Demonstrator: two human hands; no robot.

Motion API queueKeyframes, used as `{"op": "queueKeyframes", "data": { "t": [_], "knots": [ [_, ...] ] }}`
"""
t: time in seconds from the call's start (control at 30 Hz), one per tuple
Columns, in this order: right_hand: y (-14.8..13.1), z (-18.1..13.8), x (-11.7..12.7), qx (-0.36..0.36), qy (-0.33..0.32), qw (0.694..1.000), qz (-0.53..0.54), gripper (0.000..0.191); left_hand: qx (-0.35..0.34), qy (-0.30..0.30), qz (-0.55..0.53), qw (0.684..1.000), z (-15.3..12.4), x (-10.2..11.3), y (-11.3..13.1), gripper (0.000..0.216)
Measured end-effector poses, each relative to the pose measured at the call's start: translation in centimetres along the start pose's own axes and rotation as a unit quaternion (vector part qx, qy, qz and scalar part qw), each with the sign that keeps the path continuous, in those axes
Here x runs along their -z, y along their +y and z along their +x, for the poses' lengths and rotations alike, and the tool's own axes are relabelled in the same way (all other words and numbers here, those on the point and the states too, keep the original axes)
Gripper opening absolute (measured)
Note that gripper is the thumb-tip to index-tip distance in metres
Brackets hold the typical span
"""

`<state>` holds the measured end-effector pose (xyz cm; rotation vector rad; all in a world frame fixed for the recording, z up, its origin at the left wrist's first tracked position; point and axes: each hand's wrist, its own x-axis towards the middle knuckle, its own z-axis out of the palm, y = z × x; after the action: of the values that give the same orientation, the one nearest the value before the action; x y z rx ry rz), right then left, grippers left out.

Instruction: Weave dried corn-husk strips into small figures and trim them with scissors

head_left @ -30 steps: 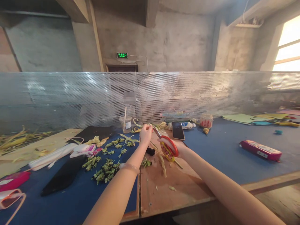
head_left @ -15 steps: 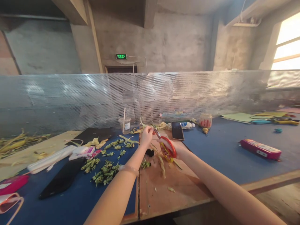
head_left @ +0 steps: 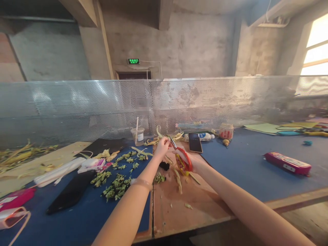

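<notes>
Nearest: brown board (head_left: 179, 218) with a small pale scrap (head_left: 188, 206); keep loose pieces out of the working area. To the left, on blue worktop (head_left: 138, 222): green bud-like clusters (head_left: 118, 186); avoid brushing these with the left forearm (head_left: 128, 210). Farther up the board: long pale strip (head_left: 178, 182) and black lump (head_left: 164, 166), just below the working point. Above these, in the right hand (head_left: 194, 161): red-and-yellow-handled scissors (head_left: 190, 164), fingers curled around the handles; blade gap too small to tell. Direct blades forward, toward the left hand (head_left: 162, 147): fingertips pinched together, apparently on a pale curled strip (head_left: 158, 130) rising just behind, exact contact hidden. For a clean cut, hold the strip taut, set fingertips clear of the blade line, and close in short, controlled snips. Steady both wrists over the board. Beyond: smartphone (head_left: 195, 142) in front of a plastic bottle (head_left: 207, 136); allow clearance when reopening the blades. Left rear: clear plastic cup (head_left: 139, 136) with straw; avoid knocking. Farther still: perforated metal screen (head_left: 192, 99).
</notes>
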<state>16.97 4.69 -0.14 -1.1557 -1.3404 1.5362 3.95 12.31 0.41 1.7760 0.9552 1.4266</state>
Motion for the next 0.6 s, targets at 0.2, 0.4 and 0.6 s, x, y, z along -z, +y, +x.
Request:
{"op": "queueKeyframes", "data": {
  "t": [0.2,0.4,0.6],
  "knots": [
    [-0.1,-0.1,-0.6,0.056,0.032,0.998,-0.019,0.029,0.009,-0.057,-0.005,0.998,0.1,0.4,-0.6,0.017],
    [-0.4,-0.2,-0.8,0.052,0.028,0.997,0.055,0.027,0.051,-0.033,-0.065,0.996,0.0,0.6,-0.6,0.017],
    [0.1,0.9,-0.1,0.093,0.062,0.988,0.104,0.027,0.071,-0.036,-0.108,0.991,-0.1,1.2,-0.2,0.019]
  ]
}}
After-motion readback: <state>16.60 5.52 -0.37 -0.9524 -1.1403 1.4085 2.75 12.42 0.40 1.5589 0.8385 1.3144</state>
